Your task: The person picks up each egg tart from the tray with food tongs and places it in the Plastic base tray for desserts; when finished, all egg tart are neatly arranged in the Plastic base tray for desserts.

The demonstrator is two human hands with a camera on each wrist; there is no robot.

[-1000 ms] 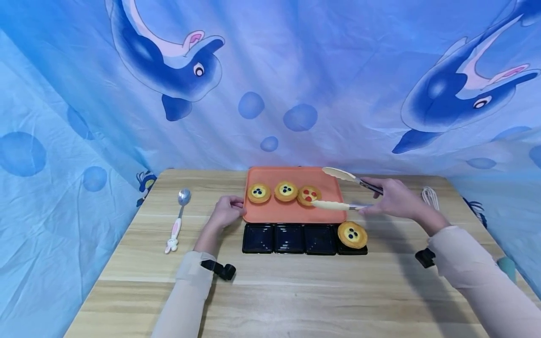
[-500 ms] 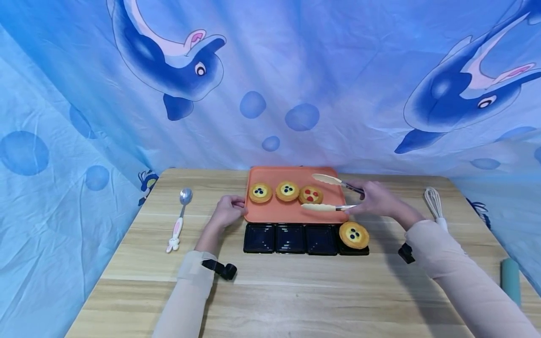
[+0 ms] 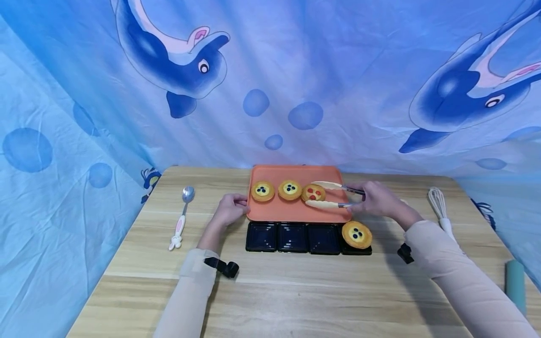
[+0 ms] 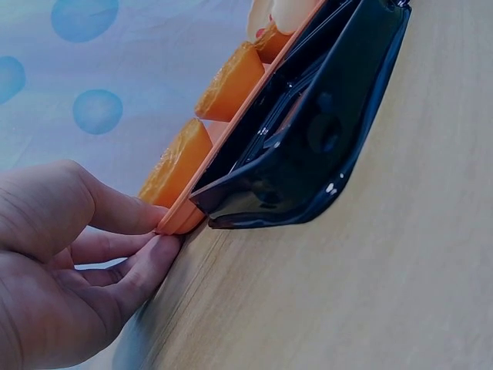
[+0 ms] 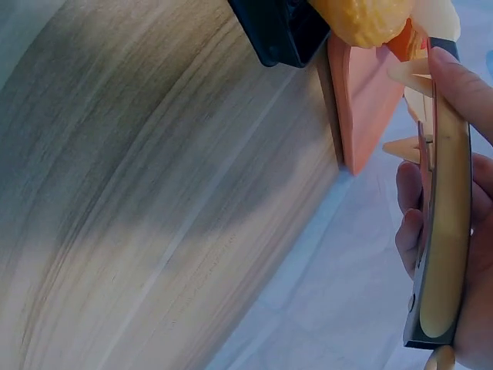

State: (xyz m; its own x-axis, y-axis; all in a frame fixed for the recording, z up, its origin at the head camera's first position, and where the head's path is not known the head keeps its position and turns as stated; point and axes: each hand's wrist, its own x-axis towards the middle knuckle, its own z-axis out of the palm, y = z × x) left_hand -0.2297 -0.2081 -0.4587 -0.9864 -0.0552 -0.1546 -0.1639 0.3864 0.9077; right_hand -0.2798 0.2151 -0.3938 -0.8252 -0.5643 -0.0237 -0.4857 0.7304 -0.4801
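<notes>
At the left end of the orange tray (image 3: 296, 215), my left hand (image 3: 229, 210) pinches the tray's rim between thumb and fingers, plain in the left wrist view. My right hand (image 3: 379, 199) grips a pair of tongs (image 5: 448, 231) with cream, scalloped tips. Those tips lie on either side of a tart with red fruit topping (image 3: 313, 192); whether they touch it I cannot tell. Two tarts with dark berries, one left (image 3: 263, 191) and one in the middle (image 3: 289, 190), sit on the same tray.
A black tray (image 3: 292, 238) with square compartments stands along the orange tray's near side, another berry tart (image 3: 357, 234) in its rightmost one. A rabbit-handled spoon (image 3: 181, 220) lies left; a whisk (image 3: 437, 202) and teal cylinder (image 3: 514, 284) lie right. A blue curtain (image 3: 279, 70) hangs behind.
My right hand has carried the tongs leftward over the tray, and their tips have come closer together around the red-topped tart. My left hand stays on the rim. The head view has shifted slightly.
</notes>
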